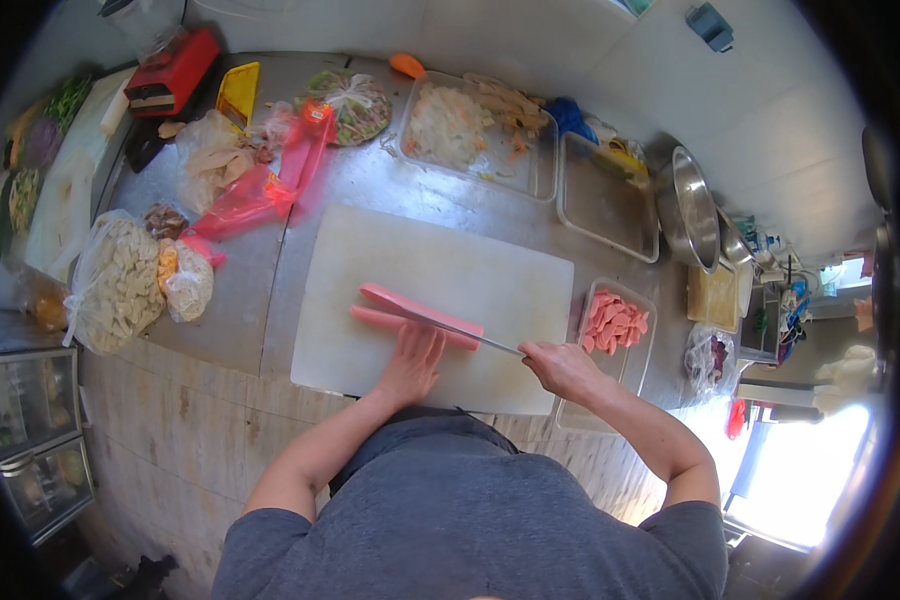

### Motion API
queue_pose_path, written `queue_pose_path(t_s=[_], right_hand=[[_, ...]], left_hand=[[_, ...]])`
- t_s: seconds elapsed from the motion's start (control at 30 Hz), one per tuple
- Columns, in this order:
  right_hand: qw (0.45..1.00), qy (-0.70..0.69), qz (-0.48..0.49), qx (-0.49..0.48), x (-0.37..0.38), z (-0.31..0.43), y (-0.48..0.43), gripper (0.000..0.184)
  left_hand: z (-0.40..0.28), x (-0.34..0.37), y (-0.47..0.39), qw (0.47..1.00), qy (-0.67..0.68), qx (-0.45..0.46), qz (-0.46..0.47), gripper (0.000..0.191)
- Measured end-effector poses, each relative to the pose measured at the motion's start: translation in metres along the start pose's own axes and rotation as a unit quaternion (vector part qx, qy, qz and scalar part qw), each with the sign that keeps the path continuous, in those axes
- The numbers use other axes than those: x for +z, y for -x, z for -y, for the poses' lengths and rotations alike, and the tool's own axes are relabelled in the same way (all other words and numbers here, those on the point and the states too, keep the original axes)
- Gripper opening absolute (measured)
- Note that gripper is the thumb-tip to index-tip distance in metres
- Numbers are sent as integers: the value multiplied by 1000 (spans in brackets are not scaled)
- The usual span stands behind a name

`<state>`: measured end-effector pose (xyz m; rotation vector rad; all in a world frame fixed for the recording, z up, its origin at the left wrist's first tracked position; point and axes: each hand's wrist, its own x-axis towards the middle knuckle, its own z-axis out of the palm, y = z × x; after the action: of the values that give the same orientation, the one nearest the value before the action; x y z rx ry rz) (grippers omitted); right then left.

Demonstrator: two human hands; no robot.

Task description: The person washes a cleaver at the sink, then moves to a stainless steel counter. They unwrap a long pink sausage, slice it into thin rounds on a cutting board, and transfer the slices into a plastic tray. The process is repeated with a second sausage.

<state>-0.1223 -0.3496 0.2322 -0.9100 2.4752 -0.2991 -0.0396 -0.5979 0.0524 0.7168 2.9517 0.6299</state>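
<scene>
A long pink sausage (371, 316) lies on the white cutting board (435, 244), parted lengthwise at its left end. My left hand (411, 369) holds it from the near side, fingers laid on its near half. In my right hand (566, 369) is the handle of a kitchen knife (487, 342). Its blade runs along the sausage, in the split between the two halves. My fingers hide part of the near half. Right of the board, pink sausage slices (613, 322) lie in a clear plastic tray (649, 330).
Beyond the board stand a tray of shredded vegetables (446, 124) and a shallow clear tray (607, 202). Steel bowls (694, 206) lean at the right. Bagged food (116, 281), a pink plastic bag (244, 202) and a red blender base (172, 75) occupy the left.
</scene>
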Motion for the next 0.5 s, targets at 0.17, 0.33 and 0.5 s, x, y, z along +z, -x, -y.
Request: queue_pose_path(t_s=[0.17, 0.33, 0.5], right_hand=[[999, 32, 15, 5, 8, -6, 2, 12], [999, 37, 31, 10, 9, -8, -2, 12], [999, 34, 36, -4, 13, -11, -8, 13]], left_hand=[[0, 1, 1, 1000, -11, -6, 18, 87], [-1, 1, -2, 1000, -9, -12, 18, 86], [-2, 0, -1, 1000, 3, -13, 6, 84]])
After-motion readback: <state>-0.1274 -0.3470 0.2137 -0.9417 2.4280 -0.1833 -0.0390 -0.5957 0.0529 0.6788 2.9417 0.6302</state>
